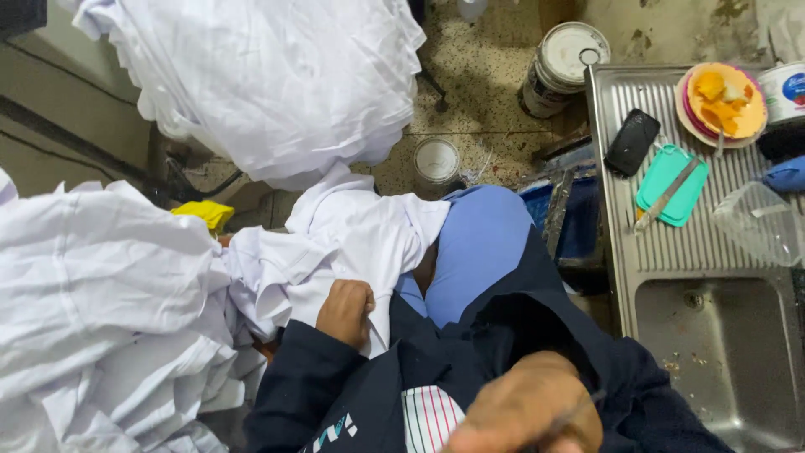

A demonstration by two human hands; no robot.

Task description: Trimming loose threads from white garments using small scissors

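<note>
My left hand [345, 312] is closed into a fist on a white cloth garment [352, 235] that lies across my lap, over my blue trousers [482, 243]. Close to the camera at the bottom, my right hand [528, 411] is blurred, its fingers pinched on a thin dark needle-like object [579, 408]. Both arms wear dark navy sleeves. More white garments are piled at the left [92, 310] and hang above [268, 84].
A steel sink [721, 335] with drainboard stands at the right, bearing a black phone [632, 141], a teal cutting board with knife [671, 184], a plate of orange food [723, 102] and a clear container [759, 222]. Two tins [563, 67] [437, 161] sit on the floor.
</note>
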